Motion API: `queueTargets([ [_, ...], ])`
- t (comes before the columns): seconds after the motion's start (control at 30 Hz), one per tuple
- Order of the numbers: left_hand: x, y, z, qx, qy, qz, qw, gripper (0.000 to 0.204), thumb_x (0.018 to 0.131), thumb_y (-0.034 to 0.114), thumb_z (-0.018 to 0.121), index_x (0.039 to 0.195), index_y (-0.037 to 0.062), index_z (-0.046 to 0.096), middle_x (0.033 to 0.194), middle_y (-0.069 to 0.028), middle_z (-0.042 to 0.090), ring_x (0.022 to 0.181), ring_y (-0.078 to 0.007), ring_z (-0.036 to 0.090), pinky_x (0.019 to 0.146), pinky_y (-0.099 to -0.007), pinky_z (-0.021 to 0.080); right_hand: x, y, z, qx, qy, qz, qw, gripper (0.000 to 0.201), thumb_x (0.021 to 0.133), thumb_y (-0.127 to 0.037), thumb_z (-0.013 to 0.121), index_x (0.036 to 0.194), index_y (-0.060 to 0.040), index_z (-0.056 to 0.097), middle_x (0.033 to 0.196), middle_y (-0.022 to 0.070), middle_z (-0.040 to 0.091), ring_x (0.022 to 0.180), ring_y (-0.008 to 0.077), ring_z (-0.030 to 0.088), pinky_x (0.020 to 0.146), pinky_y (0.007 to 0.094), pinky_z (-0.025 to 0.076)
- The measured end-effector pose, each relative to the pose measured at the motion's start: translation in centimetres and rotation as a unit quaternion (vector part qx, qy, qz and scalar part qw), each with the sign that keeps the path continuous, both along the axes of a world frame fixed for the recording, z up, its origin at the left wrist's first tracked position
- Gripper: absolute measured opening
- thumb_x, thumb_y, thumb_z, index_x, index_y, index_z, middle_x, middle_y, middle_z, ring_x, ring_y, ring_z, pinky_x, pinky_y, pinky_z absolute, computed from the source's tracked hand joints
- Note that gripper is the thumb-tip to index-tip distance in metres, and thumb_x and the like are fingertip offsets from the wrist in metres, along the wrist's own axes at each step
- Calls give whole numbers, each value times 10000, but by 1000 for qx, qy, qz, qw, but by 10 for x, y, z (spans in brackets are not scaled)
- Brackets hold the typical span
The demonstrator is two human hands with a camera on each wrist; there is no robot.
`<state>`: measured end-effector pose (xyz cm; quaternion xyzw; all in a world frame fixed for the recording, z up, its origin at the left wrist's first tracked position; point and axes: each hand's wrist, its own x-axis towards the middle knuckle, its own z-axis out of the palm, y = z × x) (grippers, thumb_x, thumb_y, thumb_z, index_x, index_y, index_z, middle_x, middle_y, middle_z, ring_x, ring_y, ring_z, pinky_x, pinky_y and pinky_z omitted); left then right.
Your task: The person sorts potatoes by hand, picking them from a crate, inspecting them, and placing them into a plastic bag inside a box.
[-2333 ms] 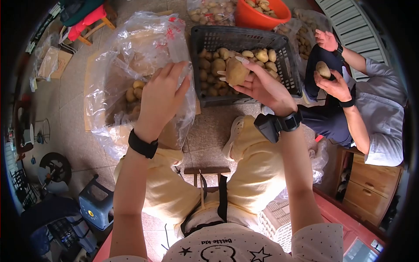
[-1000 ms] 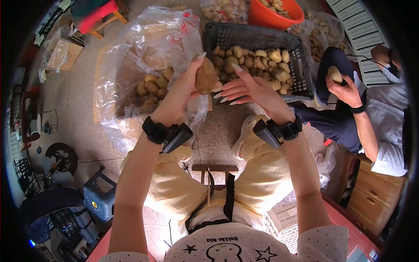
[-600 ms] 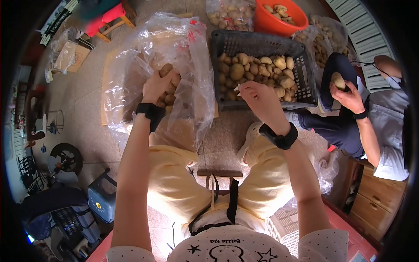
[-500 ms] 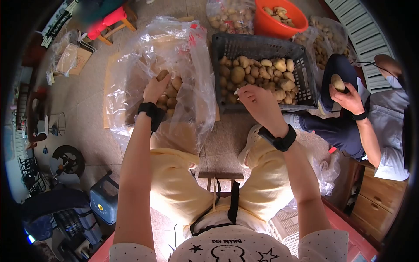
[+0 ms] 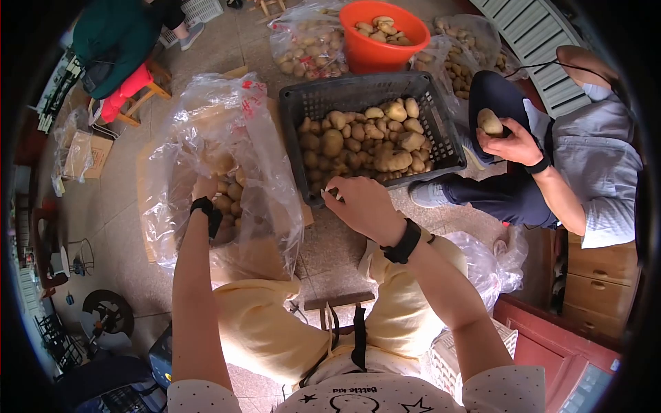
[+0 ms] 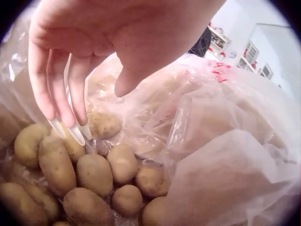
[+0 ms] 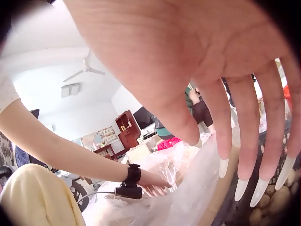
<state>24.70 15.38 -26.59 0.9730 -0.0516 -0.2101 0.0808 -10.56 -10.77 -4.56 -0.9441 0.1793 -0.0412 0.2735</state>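
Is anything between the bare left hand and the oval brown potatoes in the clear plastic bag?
Nothing visible stands between the bare left hand and the oval brown potatoes just below it. A loose fold of the clear plastic bag hangs beside them, at the right of the left wrist view.

To my right, wooden drawers near a dark red panel, a crumpled clear plastic bag, a slatted white panel farther off, to my left, a red cloth over a wooden stool, a cardboard box, a dark wheel, a ceiling fan overhead.
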Motion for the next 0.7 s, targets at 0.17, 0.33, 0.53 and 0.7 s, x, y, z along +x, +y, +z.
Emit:
queueTargets([
  [0.17,-66,-40,115,-265,-45,-57,962,435,946,371,489,946,-13,693,811,-86,700,672,-154,630,645,-292,500,0,0,0,-38,5,19,999,315,859,-281,593,672,-33,648,657,153,632,666,331,637,625,433,509],
  [0.33,-186,-84,236,-406,43,-163,898,375,962,284,463,910,-16,681,776,-134,694,764,-227,680,680,-323,503,-3,5,2,-43,-18,13,999,398,882,-306,571,607,-24,625,630,172,616,652,354,625,622,443,509],
  [0.53,-258,-108,261,-233,-92,-278,927,272,932,245,528,896,14,669,738,-165,651,688,-270,644,629,-356,484,-6,6,-9,-32,-10,70,997,390,873,-310,576,603,-35,635,627,175,612,644,351,624,627,445,507],
  [0.7,-267,-103,247,-262,-128,-324,900,237,917,233,542,816,34,621,744,-136,633,714,-339,623,622,-437,495,-15,11,-26,-27,78,173,981,294,854,-277,581,689,-47,659,642,144,625,668,342,631,643,438,506],
])
